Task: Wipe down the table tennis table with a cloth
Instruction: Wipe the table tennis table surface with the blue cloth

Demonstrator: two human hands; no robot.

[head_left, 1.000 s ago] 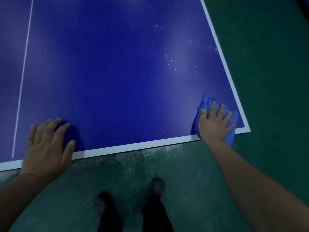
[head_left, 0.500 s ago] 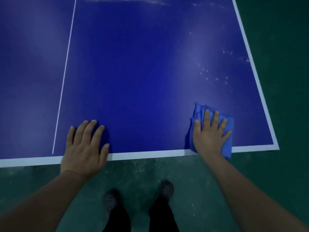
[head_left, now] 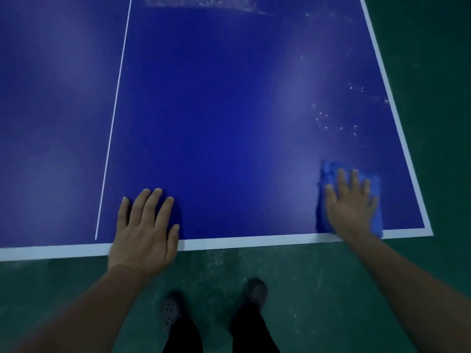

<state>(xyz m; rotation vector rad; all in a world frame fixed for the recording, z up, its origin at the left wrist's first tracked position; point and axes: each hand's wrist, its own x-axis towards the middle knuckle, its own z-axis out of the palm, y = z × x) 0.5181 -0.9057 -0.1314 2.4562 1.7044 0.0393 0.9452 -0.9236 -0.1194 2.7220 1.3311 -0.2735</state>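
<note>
Fingers of the left hand (head_left: 144, 230) lie straight and close together, flat on the table tennis table (head_left: 229, 110) just right of the white centre line (head_left: 113, 118), the heel of the palm over the white end line (head_left: 242, 242); that hand holds nothing and seems to serve as a brace. Farther right, the fingers of the right hand (head_left: 350, 203) are spread and straight, pressing the blue cloth (head_left: 328, 171) flat against the surface near the table's near right corner. The cloth lies directly under that palm, its long side running away from the person, one end reaching the end line. The right hand alone is on the cloth; the left is well apart from it. Whitish specks (head_left: 334, 121) lie beyond the fingertips, up the table and slightly right, towards the side line (head_left: 390, 103), with a smeared patch (head_left: 201, 2) at the far top edge, so the next stroke probably needs a push forward, away from the body. Compared with the earlier frames, the cloth sits a little farther from the corner, the centre line has come further into view, and both hands remain flat as before. Below the table, dark shoes (head_left: 254, 293) stand on a dusty green floor (head_left: 293, 276).
</note>
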